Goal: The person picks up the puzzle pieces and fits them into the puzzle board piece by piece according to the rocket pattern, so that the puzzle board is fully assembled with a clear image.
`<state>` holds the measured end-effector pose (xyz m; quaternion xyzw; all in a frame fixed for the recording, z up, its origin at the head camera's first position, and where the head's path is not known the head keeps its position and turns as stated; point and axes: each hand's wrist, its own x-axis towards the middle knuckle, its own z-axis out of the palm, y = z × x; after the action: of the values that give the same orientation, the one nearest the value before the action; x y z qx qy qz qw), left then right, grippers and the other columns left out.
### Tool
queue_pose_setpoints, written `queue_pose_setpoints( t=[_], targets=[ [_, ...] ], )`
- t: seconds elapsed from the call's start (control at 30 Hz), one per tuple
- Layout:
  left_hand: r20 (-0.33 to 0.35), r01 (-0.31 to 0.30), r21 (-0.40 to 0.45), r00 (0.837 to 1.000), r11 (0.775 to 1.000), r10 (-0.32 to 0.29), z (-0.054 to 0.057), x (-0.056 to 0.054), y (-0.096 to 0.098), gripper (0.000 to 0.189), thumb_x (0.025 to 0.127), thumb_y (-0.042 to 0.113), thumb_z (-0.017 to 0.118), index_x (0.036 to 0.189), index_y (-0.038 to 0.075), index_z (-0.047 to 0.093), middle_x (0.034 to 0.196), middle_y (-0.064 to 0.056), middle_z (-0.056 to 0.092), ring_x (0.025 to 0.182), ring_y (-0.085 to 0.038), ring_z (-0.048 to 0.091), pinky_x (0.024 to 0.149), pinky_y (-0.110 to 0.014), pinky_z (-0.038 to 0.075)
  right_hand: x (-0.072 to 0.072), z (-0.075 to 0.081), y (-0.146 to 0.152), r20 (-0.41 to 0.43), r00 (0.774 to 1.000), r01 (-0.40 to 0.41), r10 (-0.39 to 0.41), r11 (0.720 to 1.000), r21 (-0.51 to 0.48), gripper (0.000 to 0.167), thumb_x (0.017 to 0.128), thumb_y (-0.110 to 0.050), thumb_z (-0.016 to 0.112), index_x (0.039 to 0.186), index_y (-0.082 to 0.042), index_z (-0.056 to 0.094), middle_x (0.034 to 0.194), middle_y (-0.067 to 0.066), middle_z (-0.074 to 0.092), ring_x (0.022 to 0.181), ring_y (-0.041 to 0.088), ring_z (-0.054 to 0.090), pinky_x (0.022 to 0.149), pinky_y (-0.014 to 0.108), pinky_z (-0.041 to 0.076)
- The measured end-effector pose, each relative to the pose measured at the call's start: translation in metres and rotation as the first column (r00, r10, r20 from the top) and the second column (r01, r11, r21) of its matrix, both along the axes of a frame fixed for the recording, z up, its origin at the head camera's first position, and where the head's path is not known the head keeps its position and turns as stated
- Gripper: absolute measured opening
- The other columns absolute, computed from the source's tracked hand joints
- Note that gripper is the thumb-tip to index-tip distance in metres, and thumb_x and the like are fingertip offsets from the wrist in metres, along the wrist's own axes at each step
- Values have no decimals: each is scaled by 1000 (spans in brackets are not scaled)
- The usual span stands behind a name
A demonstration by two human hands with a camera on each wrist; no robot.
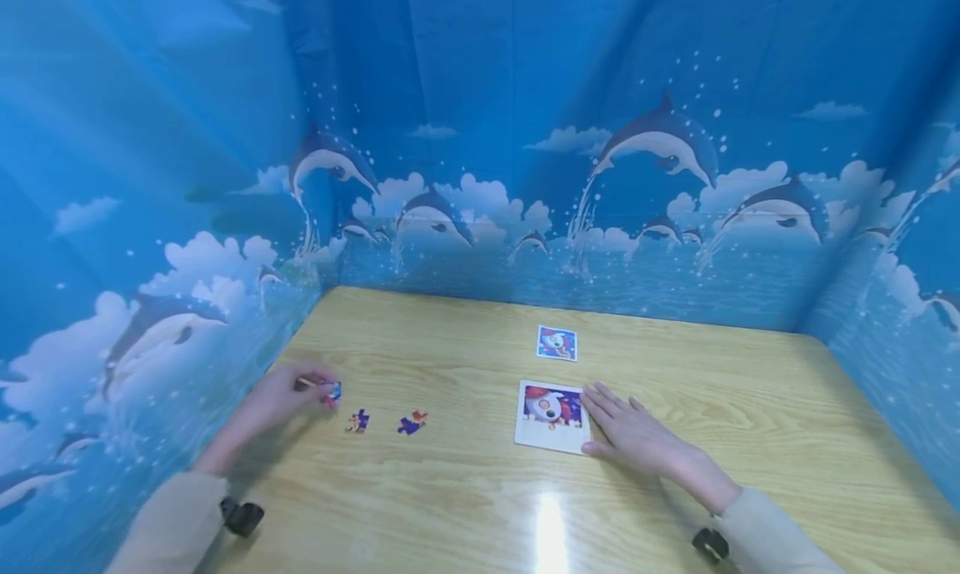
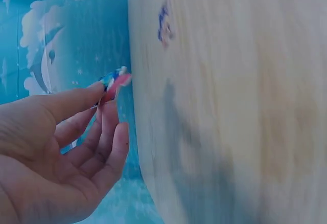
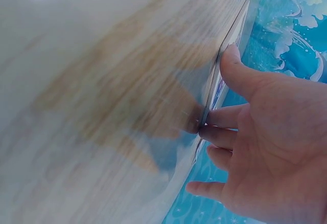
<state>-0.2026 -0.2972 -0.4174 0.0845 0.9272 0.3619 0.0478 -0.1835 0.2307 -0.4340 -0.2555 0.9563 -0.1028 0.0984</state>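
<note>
At the table's left side my left hand (image 1: 288, 395) pinches a small jigsaw piece (image 1: 333, 392) between thumb and fingertips. The left wrist view shows that piece (image 2: 114, 83) with blue and pink on it, held off the tabletop. Two loose jigsaw pieces, one purple and yellow (image 1: 358, 421) and one purple and orange (image 1: 412, 422), lie to the right of that hand. My right hand (image 1: 637, 432) rests at the right edge of a white-framed puzzle board (image 1: 547, 437), fingers extended. Its upper part bears a joined picture of a white figure; the lower part is bare white.
A small picture card (image 1: 557, 343) with a similar white figure lies behind the board. The wooden table (image 1: 450, 499) is bordered at the back and sides by a blue curtain (image 1: 465, 74) printed with dolphins.
</note>
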Motion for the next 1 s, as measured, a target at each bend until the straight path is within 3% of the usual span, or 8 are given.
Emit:
queue_pose_setpoints(
  t=[0.2,0.37,0.53,0.77,1.0],
  targets=[
    [-72,35,114,997,993,-27,2,-10,19,37,101,19,64,129,-5,59,113,-19,69,99,-28,69,84,-38,60,0,0,0,2,1000,-1,1,1000,6,79,100,-47,57,154,4,32,162,25,24,150,45,21,117,69,17],
    [-83,74,170,995,983,-61,0,-18,36,36,103,20,60,135,3,59,120,-15,68,102,-25,66,90,-44,58,0,1,-1,1,1000,0,0,1000,5,78,100,-46,58,154,5,32,162,25,24,150,45,21,117,70,18],
    [-88,105,227,992,968,-87,1,-28,57,33,101,17,62,129,-1,61,117,-17,68,101,-27,67,89,-45,58,1,2,-2,3,1000,4,-4,1000,4,78,100,-45,58,154,5,33,162,25,25,150,45,21,117,70,18],
    [-107,90,227,992,970,-68,-2,-39,87,27,96,17,69,118,0,65,109,-13,71,98,-24,68,82,-31,59,0,2,-2,-1,1000,7,-7,1000,3,77,100,-45,59,153,5,33,162,25,25,150,45,21,117,70,17],
    [-89,137,237,989,962,-119,-3,-41,115,30,98,17,67,127,6,65,113,-11,71,100,-23,67,83,-37,59,0,2,-1,1,1000,10,-10,1000,1,78,100,-45,59,153,5,33,162,25,25,150,45,21,117,70,17]
  ],
)
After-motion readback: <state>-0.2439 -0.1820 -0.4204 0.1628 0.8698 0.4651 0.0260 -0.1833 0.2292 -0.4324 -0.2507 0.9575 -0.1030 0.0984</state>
